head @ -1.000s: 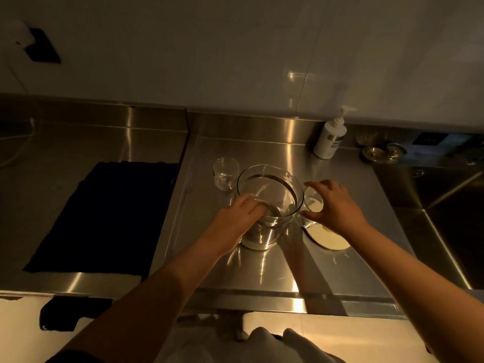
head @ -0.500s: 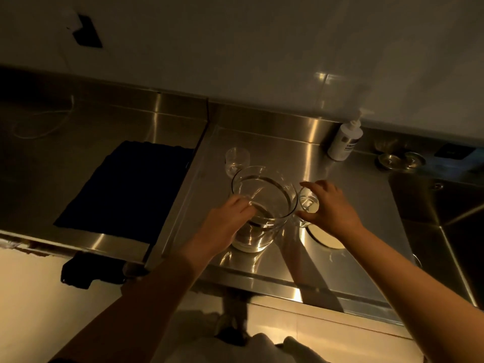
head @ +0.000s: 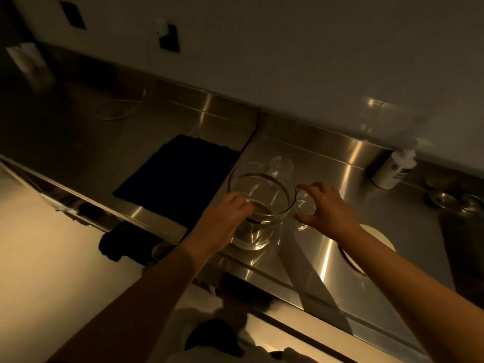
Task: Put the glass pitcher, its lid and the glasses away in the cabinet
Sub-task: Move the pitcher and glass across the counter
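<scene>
A clear glass pitcher [head: 262, 203] stands near the front of the steel drainboard [head: 327, 158]; I cannot tell whether its base touches the steel. My left hand [head: 225, 218] grips its near left side. Right of the pitcher, my right hand [head: 327, 208] curls its thumb and fingers around a small glass [head: 305, 205]. A second small glass [head: 281, 166] stands just behind the pitcher. The round white lid [head: 379, 238] lies flat on the drainboard, partly hidden under my right forearm.
A dark cloth [head: 178, 176] lies on the counter to the left. A white pump bottle [head: 395, 169] stands at the back right by metal sink fittings [head: 445, 199]. A white cable [head: 115, 108] and wall sockets [head: 170, 38] are at the back left. The floor lies below the counter's front edge.
The view has swung left and tilted. My left hand still grips the pitcher, which sits nearer the front edge. My right hand has closed around the small glass beside it.
</scene>
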`<state>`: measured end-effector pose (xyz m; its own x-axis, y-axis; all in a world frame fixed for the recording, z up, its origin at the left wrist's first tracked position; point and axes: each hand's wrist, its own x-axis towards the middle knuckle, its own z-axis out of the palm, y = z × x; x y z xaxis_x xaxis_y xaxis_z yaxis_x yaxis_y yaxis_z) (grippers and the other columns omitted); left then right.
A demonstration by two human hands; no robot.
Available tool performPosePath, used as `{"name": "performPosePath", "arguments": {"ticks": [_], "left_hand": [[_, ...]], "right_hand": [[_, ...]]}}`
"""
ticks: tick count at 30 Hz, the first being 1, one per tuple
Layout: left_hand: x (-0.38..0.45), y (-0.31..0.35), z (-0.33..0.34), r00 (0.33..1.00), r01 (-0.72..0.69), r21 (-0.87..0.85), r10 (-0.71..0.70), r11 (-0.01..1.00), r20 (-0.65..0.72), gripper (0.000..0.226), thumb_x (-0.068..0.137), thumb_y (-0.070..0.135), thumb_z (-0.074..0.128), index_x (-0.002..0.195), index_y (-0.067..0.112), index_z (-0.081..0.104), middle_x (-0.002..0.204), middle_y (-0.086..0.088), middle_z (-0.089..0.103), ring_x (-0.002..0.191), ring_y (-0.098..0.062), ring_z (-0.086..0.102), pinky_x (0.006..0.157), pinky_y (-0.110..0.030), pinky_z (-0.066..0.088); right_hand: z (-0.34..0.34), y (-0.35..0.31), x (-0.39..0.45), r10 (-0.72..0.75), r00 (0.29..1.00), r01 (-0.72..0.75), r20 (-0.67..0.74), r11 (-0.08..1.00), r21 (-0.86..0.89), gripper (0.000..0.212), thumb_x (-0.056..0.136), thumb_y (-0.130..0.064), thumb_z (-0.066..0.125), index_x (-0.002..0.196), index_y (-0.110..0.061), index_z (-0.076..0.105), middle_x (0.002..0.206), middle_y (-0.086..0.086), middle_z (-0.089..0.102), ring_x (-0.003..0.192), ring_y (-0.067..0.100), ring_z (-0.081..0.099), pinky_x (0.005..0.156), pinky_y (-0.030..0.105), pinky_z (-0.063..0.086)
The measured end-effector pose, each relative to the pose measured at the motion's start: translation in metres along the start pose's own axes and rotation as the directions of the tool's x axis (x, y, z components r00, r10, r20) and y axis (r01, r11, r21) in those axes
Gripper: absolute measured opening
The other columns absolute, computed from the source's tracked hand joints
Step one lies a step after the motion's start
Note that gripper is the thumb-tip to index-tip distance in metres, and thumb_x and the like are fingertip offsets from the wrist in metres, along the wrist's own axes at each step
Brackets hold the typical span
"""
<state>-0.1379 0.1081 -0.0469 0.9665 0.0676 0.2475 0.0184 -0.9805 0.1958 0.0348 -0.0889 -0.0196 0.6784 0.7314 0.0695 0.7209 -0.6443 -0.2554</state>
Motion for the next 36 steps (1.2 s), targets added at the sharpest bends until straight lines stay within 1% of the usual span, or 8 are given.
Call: {"name": "performPosePath", "arguments": {"ticks": [5, 8, 13, 17, 22, 25, 28, 36], "left_hand": [[-0.012, -0.039, -0.017, 0.998, 0.042, -0.014, -0.043, 0.999, -0.055, 0.061, 0.052, 0.000, 0.082, 0.104, 0.021, 0.059, 0.105, 0.001, 0.057, 0.096, -0.014, 0.057, 0.051, -0.007, 0.028], [-0.018, -0.071, -0.028, 0.995, 0.062, -0.018, -0.063, 0.998, -0.082, 0.057, 0.054, 0.003, 0.084, 0.105, 0.018, 0.062, 0.104, -0.002, 0.059, 0.097, -0.018, 0.060, 0.054, -0.011, 0.034], [-0.020, -0.136, -0.045, 0.997, 0.031, 0.005, -0.031, 1.000, -0.073, 0.062, 0.043, 0.006, 0.087, 0.099, 0.016, 0.063, 0.098, 0.000, 0.060, 0.098, -0.018, 0.057, 0.043, -0.015, 0.042], [-0.018, -0.190, -0.051, 0.991, 0.000, 0.054, 0.008, 0.999, -0.135, 0.052, 0.049, 0.002, 0.084, 0.096, 0.015, 0.065, 0.095, 0.000, 0.060, 0.097, -0.016, 0.055, 0.043, -0.011, 0.033], [-0.016, -0.242, -0.055, 0.980, -0.063, 0.019, 0.065, 0.998, -0.189, 0.037, 0.062, -0.011, 0.066, 0.093, 0.008, 0.065, 0.091, -0.004, 0.060, 0.096, -0.020, 0.053, 0.041, -0.029, 0.047], [-0.017, -0.260, -0.060, 0.973, -0.066, 0.027, 0.070, 0.997, -0.220, 0.032, 0.063, -0.010, 0.058, 0.089, 0.007, 0.067, 0.087, -0.005, 0.061, 0.093, -0.019, 0.053, 0.042, -0.024, 0.047], [-0.018, -0.271, -0.065, 0.961, -0.063, 0.036, 0.070, 0.997, -0.268, 0.027, 0.060, -0.006, 0.055, 0.082, 0.006, 0.067, 0.082, -0.006, 0.062, 0.090, -0.014, 0.047, 0.046, -0.014, 0.033], [-0.021, -0.284, -0.063, 0.964, 0.026, 0.060, -0.009, 0.998, -0.266, 0.035, 0.055, -0.013, 0.063, 0.084, 0.006, 0.068, 0.083, -0.005, 0.063, 0.089, -0.014, 0.050, 0.045, -0.017, 0.032]], "right_hand": [[0.009, -0.040, 0.034, -0.040, 0.999, 0.039, 0.015, 0.999, 0.034, 0.077, 0.072, -0.044, 0.075, 0.139, -0.030, 0.041, 0.136, 0.008, 0.044, 0.122, 0.025, 0.042, 0.096, 0.035, 0.041], [0.018, -0.068, 0.058, -0.061, 0.998, 0.061, 0.027, 0.998, 0.015, 0.079, 0.071, -0.047, 0.075, 0.140, -0.032, 0.040, 0.139, 0.007, 0.041, 0.124, 0.026, 0.042, 0.096, 0.041, 0.043], [0.032, -0.114, 0.096, -0.048, 0.999, 0.047, -0.025, 0.999, -0.024, 0.078, 0.070, -0.049, 0.075, 0.139, -0.034, 0.040, 0.139, 0.009, 0.042, 0.129, 0.028, 0.035, 0.101, 0.044, 0.036], [0.047, -0.150, 0.121, -0.001, 0.999, 0.001, -0.036, 1.000, -0.002, 0.077, 0.072, -0.050, 0.073, 0.139, -0.036, 0.037, 0.140, 0.006, 0.041, 0.129, 0.028, 0.035, 0.099, 0.047, 0.037], [0.066, -0.187, 0.146, 0.031, 0.999, -0.031, -0.032, 0.999, 0.021, 0.078, 0.072, -0.044, 0.075, 0.140, -0.031, 0.039, 0.139, 0.006, 0.041, 0.125, 0.027, 0.037, 0.094, 0.040, 0.039], [0.077, -0.203, 0.158, 0.029, 1.000, -0.030, 0.010, 0.999, 0.029, 0.076, 0.073, -0.044, 0.074, 0.140, -0.030, 0.040, 0.140, 0.006, 0.039, 0.127, 0.026, 0.036, 0.097, 0.040, 0.041], [0.085, -0.213, 0.172, 0.015, 0.998, -0.017, 0.066, 1.000, 0.024, 0.074, 0.075, -0.043, 0.073, 0.140, -0.029, 0.039, 0.140, 0.007, 0.037, 0.128, 0.027, 0.034, 0.100, 0.040, 0.040], [0.101, -0.220, 0.198, -0.023, 0.984, 0.023, 0.174, 1.000, -0.001, 0.079, 0.078, -0.048, 0.069, 0.144, -0.028, 0.032, 0.144, 0.007, 0.032, 0.129, 0.028, 0.031, 0.101, 0.040, 0.038]]}}
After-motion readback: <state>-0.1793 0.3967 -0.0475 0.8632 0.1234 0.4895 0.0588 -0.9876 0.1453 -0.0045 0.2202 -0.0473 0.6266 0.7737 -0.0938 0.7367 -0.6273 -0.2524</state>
